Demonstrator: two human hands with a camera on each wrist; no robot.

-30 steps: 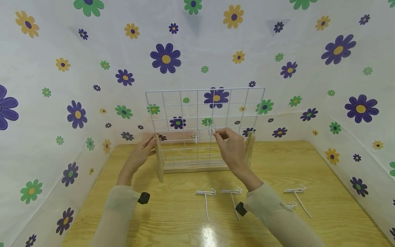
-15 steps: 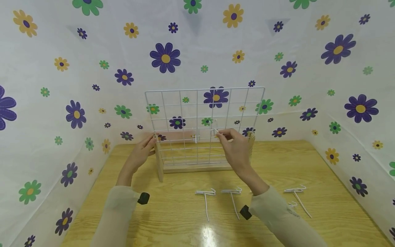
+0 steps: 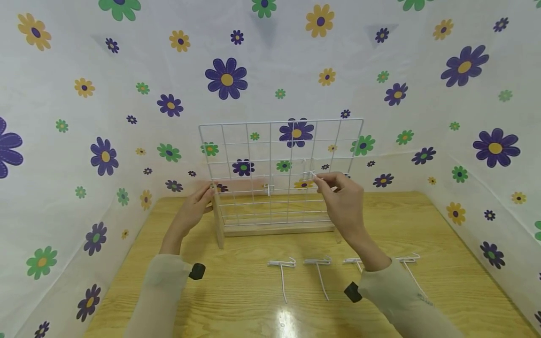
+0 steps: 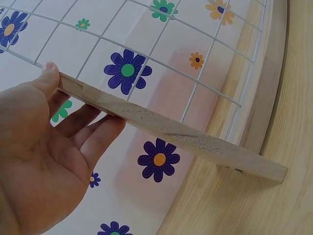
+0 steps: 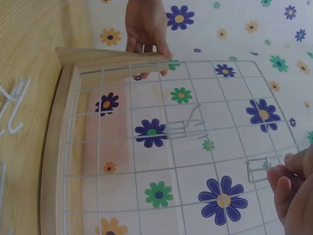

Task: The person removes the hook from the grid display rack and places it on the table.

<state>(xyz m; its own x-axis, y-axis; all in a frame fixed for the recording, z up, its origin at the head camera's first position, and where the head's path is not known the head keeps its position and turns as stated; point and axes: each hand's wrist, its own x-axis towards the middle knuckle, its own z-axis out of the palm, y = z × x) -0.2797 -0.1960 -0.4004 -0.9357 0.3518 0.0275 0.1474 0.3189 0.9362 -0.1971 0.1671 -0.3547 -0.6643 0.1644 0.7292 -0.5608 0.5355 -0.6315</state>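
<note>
A white wire grid panel point(image 3: 270, 141) stands upright in a wooden stand. My left hand point(image 3: 190, 213) holds the stand's left post point(image 4: 161, 125), thumb on one side and fingers on the other in the left wrist view. My right hand point(image 3: 344, 202) pinches a white wire display hook point(image 5: 257, 169) by its prong, right of the panel's middle. The hook's frame is close to the mesh; whether it touches cannot be told. Another white hook point(image 3: 268, 189) hangs on the grid near the centre. The stand's right post is mostly behind my right hand.
Several white hooks lie on the wooden table in front of the stand, among them a left hook point(image 3: 282, 264) and a middle hook point(image 3: 317, 262). My right forearm partly covers others. A flowered sheet point(image 3: 169, 70) hangs behind and at both sides.
My right hand has moved to the right along the grid, carrying the hook with it. The left hand keeps its hold on the post.
</note>
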